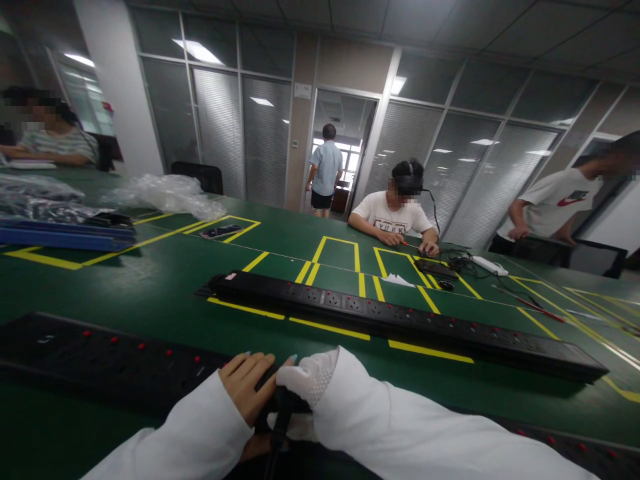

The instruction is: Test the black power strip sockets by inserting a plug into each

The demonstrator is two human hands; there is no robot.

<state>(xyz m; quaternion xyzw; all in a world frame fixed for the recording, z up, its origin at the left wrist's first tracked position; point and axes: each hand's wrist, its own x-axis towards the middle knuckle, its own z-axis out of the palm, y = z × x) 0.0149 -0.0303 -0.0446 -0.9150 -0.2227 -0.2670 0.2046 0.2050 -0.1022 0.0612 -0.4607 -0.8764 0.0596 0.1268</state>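
A long black power strip (125,363) with red switches runs across the near table, passing under my hands. My left hand (253,383), bare, is closed over the strip's middle, its fingers curled and pressed together. Against it, my right hand (310,380) wears a white dotted glove and is closed around a black cable (280,433), which hangs down toward me. What sits between the two palms is mostly hidden, so the cable's end cannot be made out. Beyond the hands lies a second black power strip (375,310), apart from both of them.
Yellow tape marks the green table (165,280). At left are clear plastic wrap (170,193) and blue profiles (65,235); a phone (221,231) lies nearby. A seated person (395,213) works across the table near cables and a white power strip (490,265). Other people are around.
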